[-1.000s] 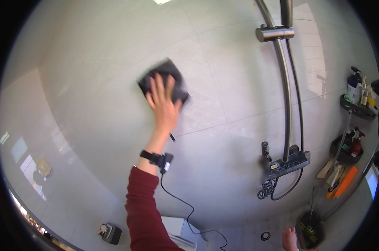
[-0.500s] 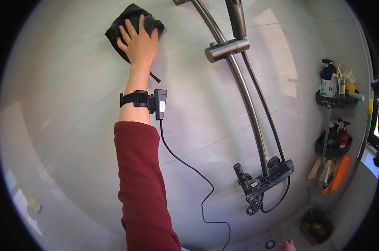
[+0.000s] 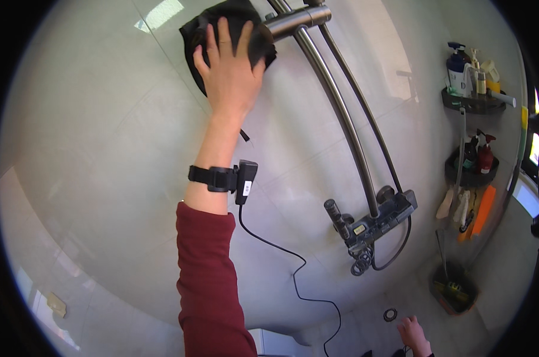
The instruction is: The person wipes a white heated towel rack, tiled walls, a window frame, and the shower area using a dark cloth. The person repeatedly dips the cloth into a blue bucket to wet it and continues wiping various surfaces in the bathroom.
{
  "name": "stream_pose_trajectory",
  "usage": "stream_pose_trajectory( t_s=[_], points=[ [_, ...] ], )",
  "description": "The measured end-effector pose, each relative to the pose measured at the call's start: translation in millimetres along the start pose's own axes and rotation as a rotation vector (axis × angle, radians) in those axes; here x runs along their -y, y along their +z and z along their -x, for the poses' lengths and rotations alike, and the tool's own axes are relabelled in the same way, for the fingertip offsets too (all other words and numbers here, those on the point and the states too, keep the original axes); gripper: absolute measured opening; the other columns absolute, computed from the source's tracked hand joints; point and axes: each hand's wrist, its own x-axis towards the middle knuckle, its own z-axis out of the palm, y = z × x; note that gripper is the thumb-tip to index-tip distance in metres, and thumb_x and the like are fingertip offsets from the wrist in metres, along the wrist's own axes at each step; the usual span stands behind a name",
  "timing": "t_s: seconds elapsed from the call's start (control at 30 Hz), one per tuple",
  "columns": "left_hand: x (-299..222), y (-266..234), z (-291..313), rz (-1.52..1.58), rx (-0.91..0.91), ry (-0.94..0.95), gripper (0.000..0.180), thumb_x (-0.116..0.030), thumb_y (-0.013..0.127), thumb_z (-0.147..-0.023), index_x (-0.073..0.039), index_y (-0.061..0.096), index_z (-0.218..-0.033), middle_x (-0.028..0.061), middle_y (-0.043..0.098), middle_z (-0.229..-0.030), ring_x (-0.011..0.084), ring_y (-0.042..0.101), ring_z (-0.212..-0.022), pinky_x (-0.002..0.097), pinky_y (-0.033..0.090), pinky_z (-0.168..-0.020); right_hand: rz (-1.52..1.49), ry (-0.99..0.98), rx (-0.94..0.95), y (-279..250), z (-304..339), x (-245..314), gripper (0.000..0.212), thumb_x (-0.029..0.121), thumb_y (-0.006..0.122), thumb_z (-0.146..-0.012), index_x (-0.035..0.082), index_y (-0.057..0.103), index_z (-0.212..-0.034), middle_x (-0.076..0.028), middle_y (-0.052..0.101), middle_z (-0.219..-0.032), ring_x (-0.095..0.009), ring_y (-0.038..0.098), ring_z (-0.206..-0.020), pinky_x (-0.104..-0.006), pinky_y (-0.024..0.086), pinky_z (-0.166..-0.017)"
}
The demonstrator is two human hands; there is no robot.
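Fingers spread, my left hand (image 3: pixel 230 80) holds a black cloth (image 3: pixel 193 37) flat against the pale tiled wall (image 3: pixel 126 137). The cloth's right side reaches the round end of a dark metal bracket (image 3: pixel 296 21) on the shower rail (image 3: pixel 341 113); whether they touch, I cannot tell. A black strap (image 3: pixel 213 177) with a small corded device (image 3: pixel 246 181) circles my left wrist. Low at the right, my right hand (image 3: pixel 414 336) hangs near the floor drain with its fingers loosely bent and nothing visible in them.
A shower mixer (image 3: pixel 379 223) with a looped hose juts from the wall below the rail. Corner shelves (image 3: pixel 475 102) at the right carry several pump bottles, with brushes hanging beneath. A dark bin (image 3: pixel 455 294) stands by the round floor drain (image 3: pixel 390 315). A thin cable (image 3: pixel 294 273) trails down from my wrist.
My left hand has slid the cloth rightward along the wall, up to the rail bracket. My view has shifted, so the fixtures sit higher. More of my right hand shows.
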Motion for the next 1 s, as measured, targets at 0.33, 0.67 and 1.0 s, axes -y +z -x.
stream_pose_trajectory(
  t_s=[0.33,0.67,1.0],
  points=[
    [-92.7,-36.9,123.1,0.169,0.384,0.097,0.085,-0.033,0.080,-0.078,-0.031,0.041,-0.153,0.0085,0.028,-0.165,0.0282,0.043,-0.131,0.0514,0.028,-0.112,0.022,0.062,-0.013,-26.3,43.2,6.4,0.034,0.024,0.066,-0.092,0.003,0.062,-0.117,-0.025,0.058,-0.119,-0.046,0.064,-0.096,-0.0515,0.056,-0.082],
    [-97.5,-85.5,276.5,0.227,0.723,0.295,0.094,-0.033,0.085,-0.068,-0.032,0.043,-0.152,0.0052,0.030,-0.164,0.0241,0.043,-0.135,0.0480,0.036,-0.109,0.072,0.075,0.007,-48.0,72.0,-0.8,0.033,0.026,0.064,-0.094,0.003,0.063,-0.117,-0.024,0.059,-0.120,-0.044,0.064,-0.100,-0.0490,0.055,-0.084],
    [-34.0,-145.5,406.6,0.467,0.877,0.538,0.075,-0.002,0.058,-0.084,-0.033,0.046,-0.151,-0.0043,0.067,-0.120,0.0163,0.062,-0.103,0.0308,0.047,-0.096,0.096,0.046,0.080,-35.9,63.2,9.3,0.032,0.028,0.062,-0.094,0.003,0.063,-0.115,-0.023,0.059,-0.117,-0.044,0.065,-0.098,-0.0496,0.055,-0.083]
  ],
)
